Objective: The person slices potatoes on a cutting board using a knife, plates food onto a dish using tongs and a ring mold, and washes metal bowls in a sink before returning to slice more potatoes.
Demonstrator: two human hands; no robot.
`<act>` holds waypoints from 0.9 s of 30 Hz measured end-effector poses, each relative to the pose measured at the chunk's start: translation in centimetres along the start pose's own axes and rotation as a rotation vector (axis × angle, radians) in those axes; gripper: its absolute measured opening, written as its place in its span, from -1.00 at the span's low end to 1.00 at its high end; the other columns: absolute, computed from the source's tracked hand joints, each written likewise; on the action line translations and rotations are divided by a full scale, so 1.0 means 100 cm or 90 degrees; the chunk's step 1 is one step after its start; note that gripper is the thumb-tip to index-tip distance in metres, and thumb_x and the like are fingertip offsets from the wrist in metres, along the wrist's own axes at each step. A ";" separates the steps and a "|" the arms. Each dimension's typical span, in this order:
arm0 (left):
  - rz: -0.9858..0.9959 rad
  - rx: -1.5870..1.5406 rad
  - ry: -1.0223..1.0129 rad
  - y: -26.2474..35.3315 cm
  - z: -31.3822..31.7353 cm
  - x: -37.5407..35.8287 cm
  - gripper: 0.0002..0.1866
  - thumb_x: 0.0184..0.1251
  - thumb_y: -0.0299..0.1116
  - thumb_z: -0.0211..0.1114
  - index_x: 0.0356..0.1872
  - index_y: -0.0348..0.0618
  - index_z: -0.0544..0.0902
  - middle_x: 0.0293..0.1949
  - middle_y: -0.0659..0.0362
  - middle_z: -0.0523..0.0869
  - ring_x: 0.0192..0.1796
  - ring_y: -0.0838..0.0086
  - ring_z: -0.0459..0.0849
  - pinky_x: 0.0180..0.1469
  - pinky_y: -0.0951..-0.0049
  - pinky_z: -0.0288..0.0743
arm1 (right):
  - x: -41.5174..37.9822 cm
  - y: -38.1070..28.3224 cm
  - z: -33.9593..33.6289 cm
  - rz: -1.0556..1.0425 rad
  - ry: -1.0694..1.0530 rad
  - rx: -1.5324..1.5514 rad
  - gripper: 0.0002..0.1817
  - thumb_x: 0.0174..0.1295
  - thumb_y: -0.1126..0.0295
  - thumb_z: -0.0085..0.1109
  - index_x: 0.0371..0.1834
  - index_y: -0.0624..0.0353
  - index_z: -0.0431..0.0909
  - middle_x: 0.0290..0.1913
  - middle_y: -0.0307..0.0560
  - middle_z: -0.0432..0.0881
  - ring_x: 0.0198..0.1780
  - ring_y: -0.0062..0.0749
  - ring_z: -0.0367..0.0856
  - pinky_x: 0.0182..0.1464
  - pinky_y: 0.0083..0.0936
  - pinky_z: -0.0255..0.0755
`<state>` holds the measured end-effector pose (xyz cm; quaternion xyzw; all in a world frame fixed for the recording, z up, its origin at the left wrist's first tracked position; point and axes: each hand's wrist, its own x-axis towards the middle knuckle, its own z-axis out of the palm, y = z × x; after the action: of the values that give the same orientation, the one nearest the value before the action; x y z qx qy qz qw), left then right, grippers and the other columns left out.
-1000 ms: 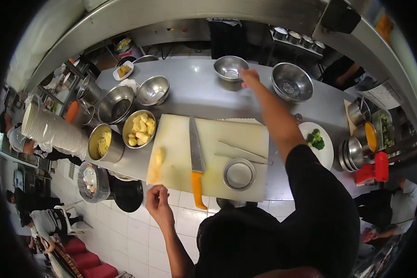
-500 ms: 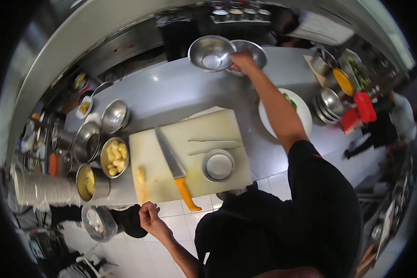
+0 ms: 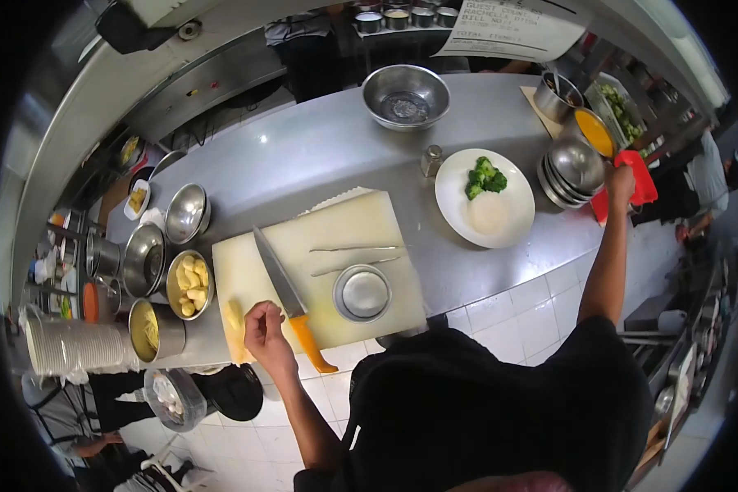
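My left hand (image 3: 268, 332) hovers over the front left of the cutting board (image 3: 361, 217), fingers curled in, with nothing visible in them. Beside it lie a knife (image 3: 291, 283) with an orange handle and a peeled yellowish piece (image 3: 234, 315). My right hand (image 3: 621, 184) is stretched far right against a red plastic container (image 3: 641, 176). Its fingers look closed, but what they grip is hidden. Close by are stacked metal bowls (image 3: 578, 164). A white plate (image 3: 504, 235) holds broccoli (image 3: 485, 177) and a pale round mound (image 3: 489, 213).
Two thin metal utensils (image 3: 357, 248) and a small metal bowl (image 3: 362, 293) rest on the board. Left stand a bowl of peeled potatoes (image 3: 190, 285), a metal pot (image 3: 152, 330) and other bowls. A metal bowl (image 3: 406, 97) and a shaker (image 3: 432, 161) stand farther back. A paper slip (image 3: 512, 29) hangs above.
My right hand has left the metal bowls at the back and swung right to the red container. The two back bowls now appear nested. My left hand has risen over the board's edge.
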<state>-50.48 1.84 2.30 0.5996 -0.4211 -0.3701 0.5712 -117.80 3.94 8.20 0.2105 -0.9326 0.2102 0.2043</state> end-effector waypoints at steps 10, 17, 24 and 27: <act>0.002 -0.002 0.068 0.016 0.005 -0.034 -0.96 0.26 -0.54 0.22 -0.31 -0.28 0.57 -0.27 0.25 0.58 -0.32 0.65 0.49 -0.24 0.66 0.38 | -0.055 -0.241 0.145 -0.146 -0.600 0.508 -0.73 0.13 0.28 0.15 -0.32 0.31 0.58 -0.52 -0.17 0.51 -0.62 -0.40 0.44 -0.53 -0.56 0.38; -0.068 0.037 0.262 0.007 -0.052 -0.093 -0.93 0.28 -0.48 0.22 -0.31 -0.26 0.56 -0.35 0.24 0.59 -0.34 0.64 0.52 -0.23 0.59 0.46 | -0.079 -0.345 0.229 -0.144 -0.654 0.416 -0.87 -0.13 0.53 0.07 -0.53 0.39 0.52 -0.56 0.06 0.54 -0.62 -0.27 0.53 -0.62 -0.34 0.35; -0.088 0.032 0.269 0.001 -0.055 -0.095 -0.92 0.29 -0.47 0.21 -0.32 -0.28 0.55 -0.39 0.23 0.59 -0.35 0.64 0.51 -0.23 0.59 0.45 | -0.190 -0.422 0.200 -0.303 -0.587 0.353 -0.76 -0.19 0.46 0.12 -0.45 0.43 0.58 -0.48 0.14 0.61 -0.46 -0.19 0.63 -0.49 -0.32 0.48; -0.046 0.035 0.209 0.003 -0.045 -0.078 -0.88 0.30 -0.42 0.21 -0.30 -0.28 0.57 -0.36 0.23 0.61 -0.30 0.59 0.56 -0.20 0.55 0.48 | -0.233 -0.434 0.158 -0.372 -0.599 0.304 -0.74 -0.15 0.44 0.12 -0.41 0.44 0.60 -0.51 0.18 0.63 -0.51 -0.17 0.64 -0.50 -0.30 0.49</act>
<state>-49.24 10.75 2.67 0.6822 -0.3101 -0.2760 0.6019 -82.33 -32.15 -2.51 0.5686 -0.7534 0.2336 -0.2336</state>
